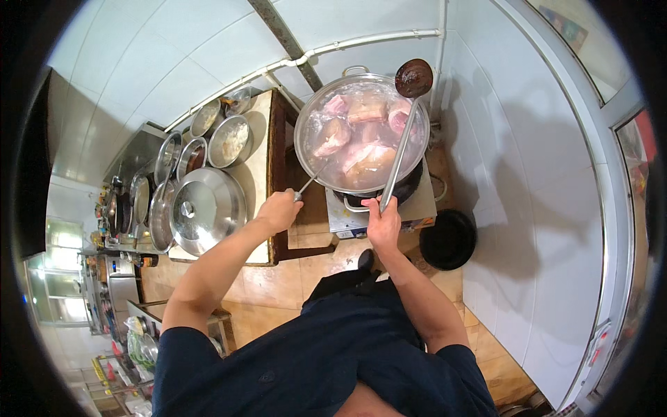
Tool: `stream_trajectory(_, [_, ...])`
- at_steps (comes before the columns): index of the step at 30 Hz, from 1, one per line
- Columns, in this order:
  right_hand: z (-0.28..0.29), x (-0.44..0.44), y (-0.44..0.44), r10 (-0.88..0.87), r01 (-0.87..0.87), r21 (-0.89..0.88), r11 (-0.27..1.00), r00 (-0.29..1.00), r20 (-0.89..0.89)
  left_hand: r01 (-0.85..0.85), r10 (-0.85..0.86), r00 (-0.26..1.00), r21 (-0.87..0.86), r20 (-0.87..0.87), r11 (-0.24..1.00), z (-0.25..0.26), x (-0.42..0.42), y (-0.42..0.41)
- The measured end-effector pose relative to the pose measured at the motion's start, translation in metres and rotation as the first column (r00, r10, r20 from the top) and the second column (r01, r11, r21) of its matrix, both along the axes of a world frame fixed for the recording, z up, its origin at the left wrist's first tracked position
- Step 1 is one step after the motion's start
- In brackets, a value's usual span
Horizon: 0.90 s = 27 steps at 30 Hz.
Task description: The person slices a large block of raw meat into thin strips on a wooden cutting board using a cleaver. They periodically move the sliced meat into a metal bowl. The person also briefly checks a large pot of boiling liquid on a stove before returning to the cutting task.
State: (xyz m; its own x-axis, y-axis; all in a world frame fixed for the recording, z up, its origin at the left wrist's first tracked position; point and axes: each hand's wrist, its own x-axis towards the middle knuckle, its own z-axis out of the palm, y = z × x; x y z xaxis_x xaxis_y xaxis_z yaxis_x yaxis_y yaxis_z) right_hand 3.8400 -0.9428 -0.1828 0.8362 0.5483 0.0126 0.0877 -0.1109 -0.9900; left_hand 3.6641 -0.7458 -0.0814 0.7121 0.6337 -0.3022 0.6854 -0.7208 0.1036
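A large metal pot (pixel 300 151) holds cloudy liquid with several chunks of raw-looking meat (pixel 368 110) in it. My left hand (pixel 279 210) grips the handle of a thin metal tool (pixel 308 186), which slants over the pot's near left rim; its far end is hidden in the liquid. In my right hand (pixel 384 224) is the long handle of a metal ladle (pixel 398 151). The ladle's bowl, coated with dark brown paste or sauce, is raised over the pot's far right rim. A loop handle of the pot is close to my right fingers.
Beneath the pot is a stove (pixel 344 221). A table (pixel 260 151) on the left carries metal bowls (pixel 229 140) and a domed metal lid (pixel 211 208). A black bucket (pixel 448 240) stands on the floor by the right wall (pixel 521 219). White pipes (pixel 365 39) run along the back wall.
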Motion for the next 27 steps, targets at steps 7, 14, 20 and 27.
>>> stream_trajectory(7, [-0.004,0.001,-0.001,0.010,-0.003,-0.091,0.996,0.997,0.075,-0.365,0.327,0.929,-0.299,-0.171,0.881,0.026,0.067,-0.016])
stream_trajectory(14, [-0.004,0.000,0.002,0.009,-0.008,-0.073,0.997,1.000,0.021,0.004,-0.024,0.980,-0.099,-0.196,0.995,0.028,0.065,0.009])
stream_trajectory(20, [-0.012,0.008,-0.005,-0.003,0.004,-0.071,0.997,1.000,0.023,-0.069,0.002,0.946,-0.196,-0.324,0.978,0.084,0.058,0.014])
stream_trajectory(27, [-0.001,0.006,-0.009,0.033,-0.033,-0.072,0.997,0.999,0.000,0.018,-0.018,0.989,-0.004,-0.144,1.000,0.018,0.038,0.014])
